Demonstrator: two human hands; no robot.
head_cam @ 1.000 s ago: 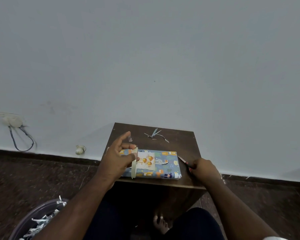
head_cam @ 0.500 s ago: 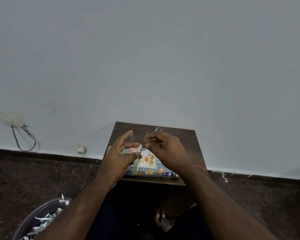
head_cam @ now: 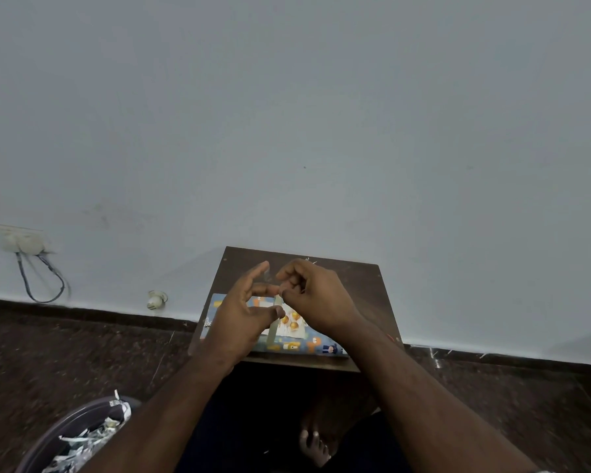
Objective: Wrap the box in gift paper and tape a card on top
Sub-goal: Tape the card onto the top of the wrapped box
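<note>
The box [head_cam: 297,346], wrapped in blue patterned gift paper, lies flat on the small dark brown counter [head_cam: 362,285], toward its near edge. A white card [head_cam: 292,324] with orange round shapes lies on top of the box, partly hidden by the hands. The left hand [head_cam: 239,322] is raised above the box with index finger extended and thumb bent inward; a pale strip of tape [head_cam: 273,327] hangs down by its thumb across the card, and the left grip appears pinched on the strip's upper end, though the contact is partly hidden. The right hand [head_cam: 316,300] is just beside the left, fingers curled, its fingertips meeting the top of the tape; whether this grip is clamped on the tape cannot be determined. A bin [head_cam: 79,435] holding paper scraps stands on the floor at lower left. A wall socket [head_cam: 21,238] with a looped cable is mounted on the wall at left.
</note>
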